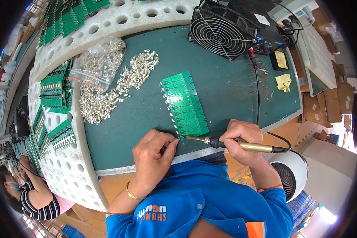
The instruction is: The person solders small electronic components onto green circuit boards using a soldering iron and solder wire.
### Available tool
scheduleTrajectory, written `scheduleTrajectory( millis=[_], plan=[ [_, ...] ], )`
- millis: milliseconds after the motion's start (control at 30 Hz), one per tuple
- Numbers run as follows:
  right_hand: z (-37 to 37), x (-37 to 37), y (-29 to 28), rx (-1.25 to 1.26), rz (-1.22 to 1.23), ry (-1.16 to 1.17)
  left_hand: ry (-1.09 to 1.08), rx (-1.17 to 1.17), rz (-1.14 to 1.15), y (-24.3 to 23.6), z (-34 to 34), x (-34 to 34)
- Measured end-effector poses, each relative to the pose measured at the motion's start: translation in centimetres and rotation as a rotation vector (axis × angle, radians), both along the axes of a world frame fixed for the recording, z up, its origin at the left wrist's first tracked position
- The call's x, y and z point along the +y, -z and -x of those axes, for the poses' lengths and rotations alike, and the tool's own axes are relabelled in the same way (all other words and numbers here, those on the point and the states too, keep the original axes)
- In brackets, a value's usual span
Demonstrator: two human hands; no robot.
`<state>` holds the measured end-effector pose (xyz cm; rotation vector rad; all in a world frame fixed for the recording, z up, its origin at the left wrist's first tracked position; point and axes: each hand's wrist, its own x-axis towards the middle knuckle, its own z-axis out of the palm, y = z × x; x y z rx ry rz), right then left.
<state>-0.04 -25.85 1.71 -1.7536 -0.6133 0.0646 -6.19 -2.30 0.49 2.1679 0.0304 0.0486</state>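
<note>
A panel of green circuit boards point(185, 101) lies on the dark green mat, small white connectors along its left edge. My right hand point(242, 142) grips a soldering iron point(271, 148) with a gold handle, its tip at the panel's lower left corner. My left hand point(154, 156) is closed in a pinch beside that corner, near the iron's tip; what its fingertips hold is too small to make out. A loose pile of small white connectors point(95, 105) spreads left of the panel, below a clear bag point(101, 59) of similar parts.
Perforated foam boards point(61, 170) carry green circuit panels at left and top. A black fan point(222, 33), iron station point(261, 27) and yellow sponges point(283, 83) are at back right, a white round fan point(289, 174) below the bench's right edge. A co-worker point(39, 196) sits at lower left.
</note>
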Motion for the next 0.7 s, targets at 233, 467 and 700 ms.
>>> scheduleTrajectory(
  millis=[233,467,700],
  plan=[
    [0.2,-0.8,-0.1,0.019,-0.045,0.045,-0.096,0.043,0.122,-0.3,0.6,0.2],
    [0.3,-1.1,0.0,0.012,-0.044,0.031,-0.092,0.014,0.128,-0.3,1.1,0.5],
    [0.8,-1.2,0.5,0.066,-0.087,0.06,-0.081,-0.058,0.078,0.4,1.4,0.5]
  ],
)
